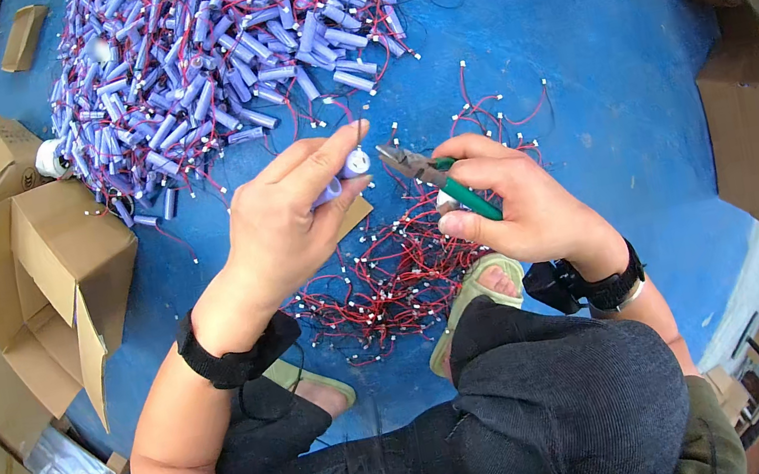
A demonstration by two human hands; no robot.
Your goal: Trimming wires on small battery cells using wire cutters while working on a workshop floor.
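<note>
Open brown cardboard boxes (49, 265) at left, more cartons (747, 132) at right

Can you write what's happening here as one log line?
left hand: holds purple battery cell | right hand: green-handled pliers at cell's end | below: red wire pile

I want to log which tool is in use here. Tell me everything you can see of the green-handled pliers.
The pliers are small, with a grey metal head and green-coated handles. The right hand grips them, fingers wrapped over the handles, so only parts of these show. The tool lies slanted, its tip pointing up-left toward the purple cylindrical cell held in the left hand. The tip seems just short of the cell's white end.
</note>
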